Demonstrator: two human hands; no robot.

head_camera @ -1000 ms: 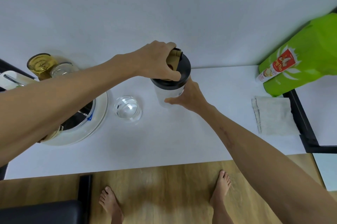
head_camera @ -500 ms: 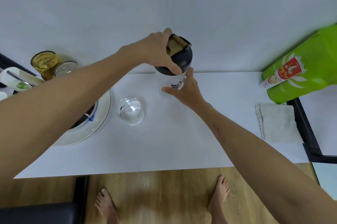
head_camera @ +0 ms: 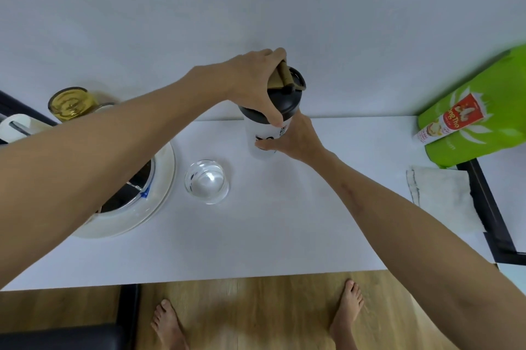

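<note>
A white shaker bottle [head_camera: 266, 134] with a black lid [head_camera: 286, 100] and a tan flip cap [head_camera: 280, 79] stands upright near the back of the white table [head_camera: 256, 235]. My left hand [head_camera: 253, 84] grips the lid from above, fingers curled over the tan cap and thumb on the lid's rim. My right hand [head_camera: 296, 139] wraps the bottle's white body from the right, thumb across the printed lettering. The far side of the bottle is hidden.
A clear glass of water [head_camera: 207, 181] stands left of the bottle. A white round appliance [head_camera: 153, 198] lies under my left forearm, an amber jar [head_camera: 71, 103] behind it. A folded cloth [head_camera: 444, 198] and a green bag [head_camera: 478, 119] sit at the right.
The view has shifted and both hands sit a little higher in frame. My left hand has turned on the lid, so the tan cap shows further round. The bottle stays on the table.
</note>
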